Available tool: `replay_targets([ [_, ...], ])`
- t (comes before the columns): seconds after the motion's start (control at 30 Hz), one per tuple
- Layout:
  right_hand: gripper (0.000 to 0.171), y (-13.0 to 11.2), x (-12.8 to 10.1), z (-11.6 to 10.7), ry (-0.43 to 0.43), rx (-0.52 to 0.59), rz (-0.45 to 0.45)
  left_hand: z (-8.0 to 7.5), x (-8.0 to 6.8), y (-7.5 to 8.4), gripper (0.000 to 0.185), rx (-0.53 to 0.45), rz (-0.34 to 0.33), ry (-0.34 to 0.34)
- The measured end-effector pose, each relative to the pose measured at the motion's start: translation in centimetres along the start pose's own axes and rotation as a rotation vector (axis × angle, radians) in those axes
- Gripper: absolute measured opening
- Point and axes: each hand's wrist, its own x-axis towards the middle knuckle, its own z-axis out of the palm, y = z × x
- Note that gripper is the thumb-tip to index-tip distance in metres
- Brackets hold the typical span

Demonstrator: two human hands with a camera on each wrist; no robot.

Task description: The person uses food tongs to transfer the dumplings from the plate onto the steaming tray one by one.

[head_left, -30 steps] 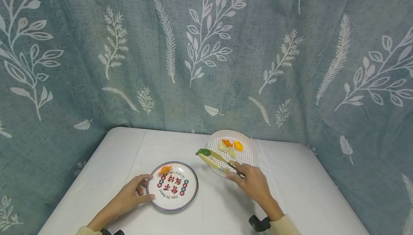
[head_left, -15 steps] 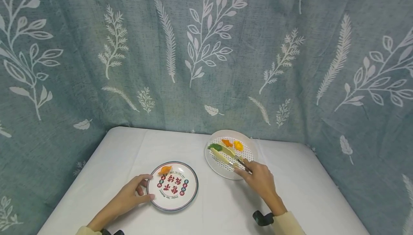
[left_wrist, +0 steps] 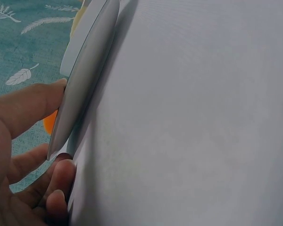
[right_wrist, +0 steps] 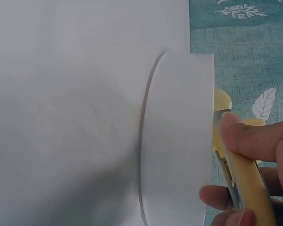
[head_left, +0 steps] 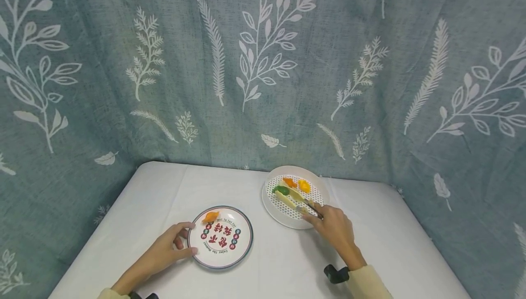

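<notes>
My left hand [head_left: 184, 240] grips the left rim of a round printed plate [head_left: 242, 249], thumb on top and fingers below; the left wrist view shows that rim [left_wrist: 85, 80] edge-on. An orange food piece [head_left: 210, 217] lies on the plate's far side. My right hand [head_left: 314, 214] holds yellow tongs [head_left: 293, 197], which reach over a white perforated dish [head_left: 287, 220]. A green piece [head_left: 281, 190] sits at the tong tips, inside the dish. In the right wrist view, thumb and fingers pinch the tongs [right_wrist: 245, 183] beside the dish wall [right_wrist: 179, 141].
An orange piece [head_left: 289, 182] and a yellow piece [head_left: 304, 186] lie at the far side of the dish. Both dishes stand on a white table [head_left: 267, 267], with a leaf-patterned curtain [head_left: 263, 61] hanging close behind and to the sides.
My right hand moved the tongs, with the green piece at their tips, rightward from between the plates to over the perforated dish and lowered them. The left hand and printed plate stayed put.
</notes>
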Motion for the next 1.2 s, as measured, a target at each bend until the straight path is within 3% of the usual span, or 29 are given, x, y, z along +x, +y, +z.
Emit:
replay_targets([
  [0.67, 0.065, -0.7, 0.6, -0.5, -0.090, -0.045, 0.024, 0.0, -0.3, 0.4, 0.083, 0.010, 0.003, 0.009],
  [0.93, 0.065, -0.5, 0.4, -0.5, -0.042, -0.030, 0.002, -0.1, -0.2, 0.3, 0.080, 0.001, 0.008, 0.005],
  [1.2, 0.062, -2.4, -0.3, -0.3, 0.017, -0.016, -0.090, -0.1, -0.3, 0.3, 0.081, 0.006, 0.022, 0.005],
])
